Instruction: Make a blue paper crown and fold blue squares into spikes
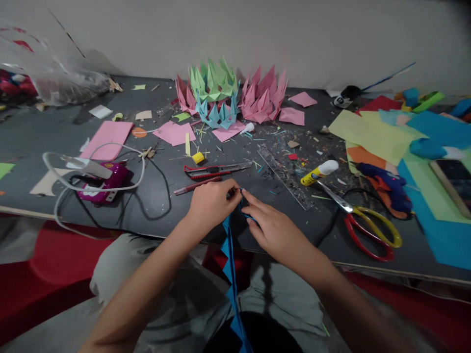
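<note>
A folded blue paper strip (230,264) with pointed triangles along one side hangs from my hands over the table's front edge, down toward my lap. My left hand (214,198) pinches its upper end between thumb and fingers. Close against it, my right hand (270,220) grips the same end, its fingertips meeting the left ones; the blue paper partly hides behind the fingers. Just beyond my hands lie a red box cutter (209,170) and a dark red pen (196,186). A clear ruler (285,176) lies to the right of them.
Folded paper crowns in green (213,78), light blue (219,113) and pink (264,98) stand at the back. Scissors (371,230), a glue stick (319,172), a glue gun (386,186) and coloured sheets (371,135) lie right. A purple power adapter (105,181) with cables sits left.
</note>
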A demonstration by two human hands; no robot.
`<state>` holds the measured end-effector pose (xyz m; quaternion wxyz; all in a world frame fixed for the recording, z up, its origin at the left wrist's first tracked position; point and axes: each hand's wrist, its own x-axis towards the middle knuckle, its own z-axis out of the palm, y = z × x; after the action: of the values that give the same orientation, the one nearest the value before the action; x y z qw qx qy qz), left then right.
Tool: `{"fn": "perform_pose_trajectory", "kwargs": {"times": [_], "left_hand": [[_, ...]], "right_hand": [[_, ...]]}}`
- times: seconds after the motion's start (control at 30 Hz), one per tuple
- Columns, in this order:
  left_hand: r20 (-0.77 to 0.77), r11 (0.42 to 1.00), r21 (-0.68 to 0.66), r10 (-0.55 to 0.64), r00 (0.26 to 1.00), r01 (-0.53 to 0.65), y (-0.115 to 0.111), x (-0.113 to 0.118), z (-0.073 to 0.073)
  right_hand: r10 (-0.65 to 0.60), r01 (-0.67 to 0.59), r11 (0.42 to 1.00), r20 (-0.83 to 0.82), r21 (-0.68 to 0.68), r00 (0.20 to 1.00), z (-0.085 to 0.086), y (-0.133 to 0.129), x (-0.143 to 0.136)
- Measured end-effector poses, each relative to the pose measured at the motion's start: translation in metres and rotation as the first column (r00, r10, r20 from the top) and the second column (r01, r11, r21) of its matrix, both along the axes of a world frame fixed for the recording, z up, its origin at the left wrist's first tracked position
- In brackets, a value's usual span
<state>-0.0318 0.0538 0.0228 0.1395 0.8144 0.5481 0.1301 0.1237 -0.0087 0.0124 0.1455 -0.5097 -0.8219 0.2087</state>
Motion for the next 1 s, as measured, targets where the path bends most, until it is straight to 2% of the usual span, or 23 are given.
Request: {"fn": "perform_pose_trajectory", "kwargs": {"times": [0.13, 0.37, 0.6, 0.8, 1.0], "left_hand": [[0.058, 1.0, -0.017, 0.008, 0.998, -0.007, 0.0, -0.001, -0.001], [0.143, 0.992, -0.082, -0.081, 0.986, 0.093, 0.001, -0.003, -0.001], [0.196, 0.989, -0.082, -0.105, 0.975, 0.123, 0.002, -0.005, -0.001], [0.147, 0.992, -0.021, -0.116, 0.982, 0.121, 0.002, -0.007, 0.001], [0.16, 0.982, 0.058, -0.188, 0.969, 0.181, 0.003, -0.007, 0.001]], "right_hand": [[0.004, -0.004, 1.0, -0.005, -0.006, 1.0, 0.0, 0.0, 0.0], [0.028, -0.029, 0.999, 0.013, 0.03, 1.0, 0.0, 0.0, 0.001], [0.036, -0.036, 0.999, -0.004, 0.031, 0.999, 0.005, -0.001, 0.005], [0.057, -0.057, 0.998, 0.018, 0.017, 0.998, 0.011, 0.0, 0.011], [0.094, -0.094, 0.996, 0.012, 0.012, 0.996, 0.013, 0.0, 0.014]]}}
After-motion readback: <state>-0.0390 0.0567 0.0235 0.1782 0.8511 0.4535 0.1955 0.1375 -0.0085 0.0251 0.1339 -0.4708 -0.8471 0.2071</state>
